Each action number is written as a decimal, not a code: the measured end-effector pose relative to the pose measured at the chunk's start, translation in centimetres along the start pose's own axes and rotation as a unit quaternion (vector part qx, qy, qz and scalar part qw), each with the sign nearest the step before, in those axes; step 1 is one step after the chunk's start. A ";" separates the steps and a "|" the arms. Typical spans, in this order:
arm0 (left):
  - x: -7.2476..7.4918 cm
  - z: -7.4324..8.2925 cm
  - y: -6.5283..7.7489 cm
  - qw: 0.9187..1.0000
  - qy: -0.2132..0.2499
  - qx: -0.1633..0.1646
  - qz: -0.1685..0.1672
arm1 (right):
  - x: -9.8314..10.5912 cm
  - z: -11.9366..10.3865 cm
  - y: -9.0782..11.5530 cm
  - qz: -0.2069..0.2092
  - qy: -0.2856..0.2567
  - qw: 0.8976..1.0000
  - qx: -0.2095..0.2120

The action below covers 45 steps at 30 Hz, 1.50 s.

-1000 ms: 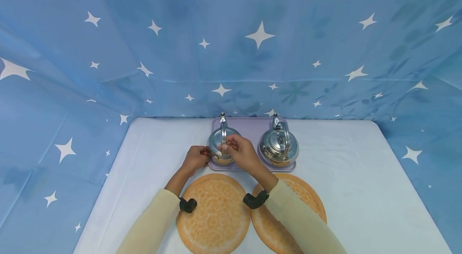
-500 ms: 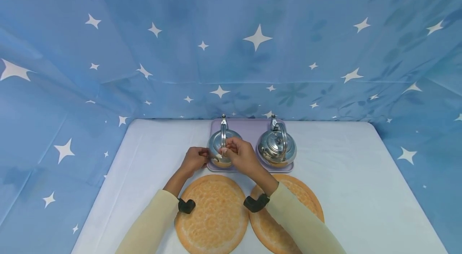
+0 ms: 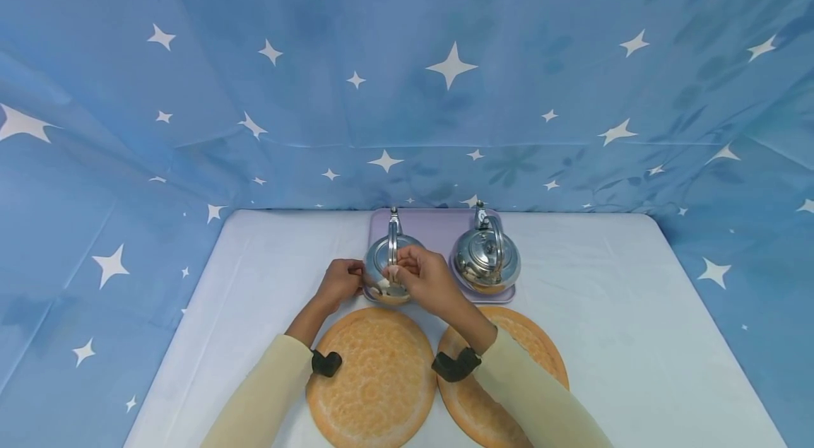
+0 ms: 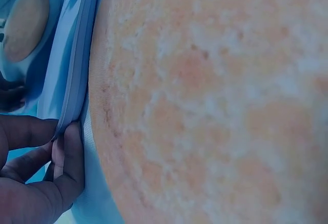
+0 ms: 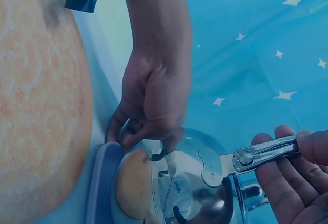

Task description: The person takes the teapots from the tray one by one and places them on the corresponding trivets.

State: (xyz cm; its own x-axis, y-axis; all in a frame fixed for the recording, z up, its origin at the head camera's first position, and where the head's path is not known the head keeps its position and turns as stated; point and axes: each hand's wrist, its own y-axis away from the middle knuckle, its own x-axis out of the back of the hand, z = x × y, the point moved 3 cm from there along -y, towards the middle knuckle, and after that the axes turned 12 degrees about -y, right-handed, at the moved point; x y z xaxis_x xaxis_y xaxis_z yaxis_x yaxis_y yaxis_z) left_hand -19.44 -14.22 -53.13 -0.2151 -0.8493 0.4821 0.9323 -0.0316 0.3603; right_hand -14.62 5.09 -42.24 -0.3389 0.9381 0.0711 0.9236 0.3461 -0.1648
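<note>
Two shiny metal teapots stand at a lilac tray [image 3: 435,222] near the table's back edge. My right hand [image 3: 429,280] grips the arched handle [image 5: 266,153] of the left teapot [image 3: 379,258], fingers curled round it in the right wrist view. This teapot's near side overlaps the tray's front rim in the head view. My left hand [image 3: 340,282] is at the tray's near left corner; in the left wrist view, its thumb and fingers pinch the tray rim [image 4: 77,75]. The right teapot [image 3: 485,257] sits untouched on the tray, its spout facing the back.
Two round, flat, bread-patterned mats, the left one [image 3: 375,377] and the right one [image 3: 528,335], lie side by side in front of the tray on the white tabletop [image 3: 636,335]. My right forearm crosses over the right mat. A blue star-printed curtain [image 3: 407,109] encloses the table.
The left teapot has shifted slightly toward me with my right hand on its handle, now covering the tray's front rim. My left hand keeps its place at the tray's corner.
</note>
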 end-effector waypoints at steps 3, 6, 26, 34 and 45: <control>-0.1 -0.1 0.0 1.000 -0.002 0.002 -0.001 | -0.2 -2.0 0.5 -0.007 -0.001 1.000 -0.003; -0.1 0.0 0.0 1.000 -0.002 0.006 -0.002 | -0.3 -3.5 1.0 -0.013 -0.009 1.000 -0.005; 0.1 -0.1 -0.4 0.998 -0.051 -0.015 0.014 | -0.9 -1.0 2.5 -0.038 -0.038 0.998 -0.041; 0.1 0.1 -0.2 0.998 -0.054 -0.019 0.016 | -1.3 -0.4 3.1 -0.053 -0.036 0.997 -0.033; 0.3 0.0 -0.4 0.999 -0.047 -0.019 0.006 | -2.0 -1.4 4.0 -0.058 -0.026 0.997 -0.041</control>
State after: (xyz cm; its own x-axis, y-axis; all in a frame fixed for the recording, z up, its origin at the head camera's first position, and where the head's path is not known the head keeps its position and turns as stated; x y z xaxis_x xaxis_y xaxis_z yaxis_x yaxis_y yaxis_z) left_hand -19.90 -14.41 -53.14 -0.2280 -0.7962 0.5604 0.9450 -0.0423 0.3243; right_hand -10.02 4.61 -41.67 -0.4509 0.8920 0.0330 0.8886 0.4521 -0.0771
